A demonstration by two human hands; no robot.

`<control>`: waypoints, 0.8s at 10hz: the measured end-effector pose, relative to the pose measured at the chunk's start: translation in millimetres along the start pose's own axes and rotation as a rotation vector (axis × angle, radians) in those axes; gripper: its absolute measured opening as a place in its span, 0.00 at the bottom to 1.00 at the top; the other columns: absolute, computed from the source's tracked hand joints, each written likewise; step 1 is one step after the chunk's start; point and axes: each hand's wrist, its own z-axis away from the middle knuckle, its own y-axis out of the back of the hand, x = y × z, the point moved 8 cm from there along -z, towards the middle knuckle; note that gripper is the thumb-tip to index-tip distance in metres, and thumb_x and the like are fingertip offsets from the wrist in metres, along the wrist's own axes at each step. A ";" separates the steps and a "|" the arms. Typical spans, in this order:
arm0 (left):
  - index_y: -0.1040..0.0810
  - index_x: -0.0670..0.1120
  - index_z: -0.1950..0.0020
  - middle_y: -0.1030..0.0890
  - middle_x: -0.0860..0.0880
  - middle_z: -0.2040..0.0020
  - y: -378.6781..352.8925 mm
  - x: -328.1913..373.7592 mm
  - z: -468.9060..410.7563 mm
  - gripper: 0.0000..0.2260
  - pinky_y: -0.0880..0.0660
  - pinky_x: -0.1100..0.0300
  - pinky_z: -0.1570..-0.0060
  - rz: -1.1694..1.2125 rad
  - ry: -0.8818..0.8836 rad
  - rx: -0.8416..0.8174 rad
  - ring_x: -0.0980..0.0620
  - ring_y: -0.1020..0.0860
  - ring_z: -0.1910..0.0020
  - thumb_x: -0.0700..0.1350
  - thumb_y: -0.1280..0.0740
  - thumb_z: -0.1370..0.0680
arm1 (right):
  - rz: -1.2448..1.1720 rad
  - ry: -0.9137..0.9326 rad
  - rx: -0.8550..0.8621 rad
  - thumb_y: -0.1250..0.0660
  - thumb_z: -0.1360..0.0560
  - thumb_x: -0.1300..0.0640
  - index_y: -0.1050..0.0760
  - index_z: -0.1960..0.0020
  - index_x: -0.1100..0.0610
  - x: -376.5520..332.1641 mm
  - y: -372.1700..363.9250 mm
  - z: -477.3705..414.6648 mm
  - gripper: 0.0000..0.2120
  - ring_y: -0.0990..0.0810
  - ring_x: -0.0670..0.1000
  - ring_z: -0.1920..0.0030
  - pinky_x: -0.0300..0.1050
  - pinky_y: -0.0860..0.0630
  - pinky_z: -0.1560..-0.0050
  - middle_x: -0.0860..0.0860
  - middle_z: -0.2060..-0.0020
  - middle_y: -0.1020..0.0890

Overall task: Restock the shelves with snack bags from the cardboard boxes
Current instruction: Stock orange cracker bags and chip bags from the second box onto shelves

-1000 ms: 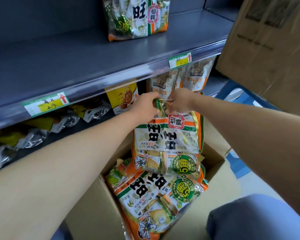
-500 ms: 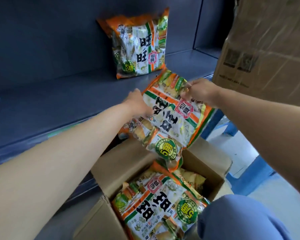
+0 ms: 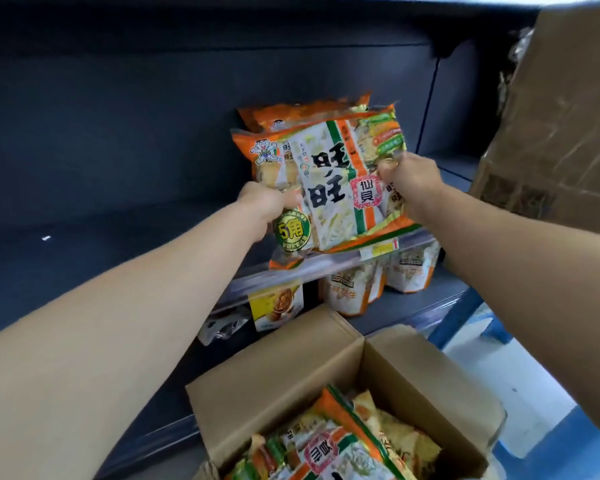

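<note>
Both hands hold one orange-and-white snack bag (image 3: 329,181) upright over the front edge of the grey shelf (image 3: 118,244). The left hand (image 3: 267,202) curls its fingers round the bag's lower left side, and the right hand (image 3: 409,178) pinches its right edge. Just behind the fingers a second bag (image 3: 302,112) stands on the shelf. Below them, an open cardboard box (image 3: 291,358) holds more bags (image 3: 326,448).

The bag (image 3: 329,188) covers nearly all of the rear bag (image 3: 302,112); only its top edge peeks out. It also overlaps the shelf tag (image 3: 381,250), whose print is too small to read. The box (image 3: 291,372) runs off the bottom edge, and the blurred carton (image 3: 561,133) runs off the right.
</note>
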 end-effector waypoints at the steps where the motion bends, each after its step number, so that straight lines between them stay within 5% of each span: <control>1: 0.27 0.42 0.39 0.20 0.45 0.44 -0.2 22.8 -19.9 0.26 0.22 0.49 0.45 0.017 -0.081 0.080 0.46 0.20 0.48 0.40 0.22 0.34 | -0.017 0.028 0.000 0.36 0.23 0.61 0.28 0.35 0.64 -3.4 -2.8 -20.2 0.17 0.21 0.54 0.48 0.40 0.28 0.51 0.60 0.39 0.22; 2: 0.30 0.42 0.40 0.22 0.46 0.45 -0.8 37.2 -32.4 0.24 0.23 0.51 0.47 -0.062 -0.173 0.186 0.46 0.21 0.47 0.39 0.24 0.31 | -0.001 0.007 -0.023 0.33 0.24 0.58 0.28 0.33 0.61 3.1 -6.1 -44.9 0.20 0.20 0.54 0.43 0.50 0.24 0.40 0.55 0.41 0.20; 3: 0.30 0.43 0.40 0.23 0.46 0.42 -6.2 48.5 -47.0 0.22 0.23 0.51 0.46 -0.096 -0.257 0.239 0.46 0.22 0.45 0.39 0.26 0.30 | 0.035 0.006 -0.019 0.32 0.25 0.57 0.23 0.42 0.60 9.6 -6.7 -70.7 0.13 0.19 0.56 0.47 0.56 0.22 0.43 0.54 0.48 0.18; 5: 0.32 0.44 0.42 0.25 0.49 0.43 -25.3 45.9 -70.3 0.20 0.26 0.57 0.50 -0.184 -0.319 0.310 0.50 0.25 0.48 0.38 0.27 0.29 | 0.168 -0.032 0.037 0.31 0.28 0.47 0.22 0.42 0.53 36.4 -15.1 -119.7 0.16 0.25 0.60 0.40 0.56 0.25 0.41 0.54 0.47 0.19; 8: 0.36 0.45 0.45 0.26 0.48 0.43 -39.8 27.9 -101.0 0.21 0.25 0.53 0.44 -0.247 -0.317 0.325 0.48 0.26 0.47 0.35 0.27 0.30 | 0.243 -0.022 0.044 0.35 0.25 0.53 0.23 0.42 0.56 56.0 -34.5 -148.5 0.14 0.23 0.60 0.42 0.55 0.27 0.38 0.57 0.43 0.20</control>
